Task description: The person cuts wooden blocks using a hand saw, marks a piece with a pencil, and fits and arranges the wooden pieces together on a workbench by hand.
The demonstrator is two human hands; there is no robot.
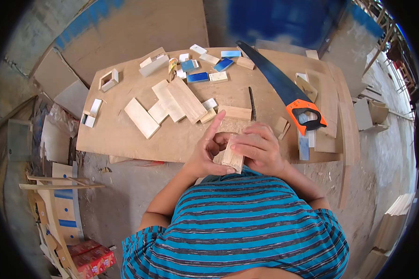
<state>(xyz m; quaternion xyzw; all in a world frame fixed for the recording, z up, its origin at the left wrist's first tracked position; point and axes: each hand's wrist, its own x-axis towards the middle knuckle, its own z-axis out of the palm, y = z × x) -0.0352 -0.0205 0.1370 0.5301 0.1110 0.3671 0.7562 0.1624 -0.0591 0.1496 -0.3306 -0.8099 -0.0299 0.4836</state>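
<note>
Close to my body, at the near edge of the table, I hold a small pale wooden block [233, 158] between both hands. My left hand [211, 148] grips its left side and lower end, with the thumb near the bottom and the index finger pointing up and away. From the other side, the bent fingers of my right hand [261, 149] press on the block's upper right part. Just beyond my hands lies a flat wooden piece [235, 112], beside a thin black stick-like tool [252, 103] whose kind I cannot make out.
A handsaw [284, 86] with an orange and black handle lies at the right of the table [111, 143]. Several bare boards [174, 101] lie left of centre. Blue and white blocks [198, 77] are scattered behind them. Long planks [343, 125] run along the right edge.
</note>
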